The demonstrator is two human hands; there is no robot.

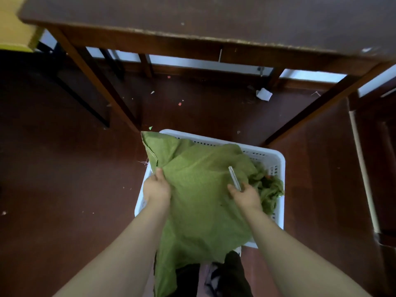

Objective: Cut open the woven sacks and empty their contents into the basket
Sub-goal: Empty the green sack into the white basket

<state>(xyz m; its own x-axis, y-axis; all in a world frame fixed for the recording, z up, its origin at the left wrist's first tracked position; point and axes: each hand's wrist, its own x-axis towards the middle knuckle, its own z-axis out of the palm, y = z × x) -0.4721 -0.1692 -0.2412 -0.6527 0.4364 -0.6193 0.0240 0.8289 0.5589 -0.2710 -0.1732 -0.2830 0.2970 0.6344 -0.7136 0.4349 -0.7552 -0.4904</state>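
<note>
A green woven sack (199,189) lies draped over a white perforated plastic basket (272,159) on the floor, and its lower end hangs down toward my legs. My left hand (157,185) grips the sack's left edge, thumb on top. My right hand (244,195) holds the sack's right side together with a thin white blade-like tool (234,177) that points away from me. More crumpled green sacking (271,187) fills the right side of the basket. What is inside the sack is hidden.
A dark wooden table (214,20) stands just beyond the basket, its legs (100,86) slanting down to either side. Small scraps and a white paper piece (264,94) litter the dark red floor. A pale pole (364,168) runs along the right.
</note>
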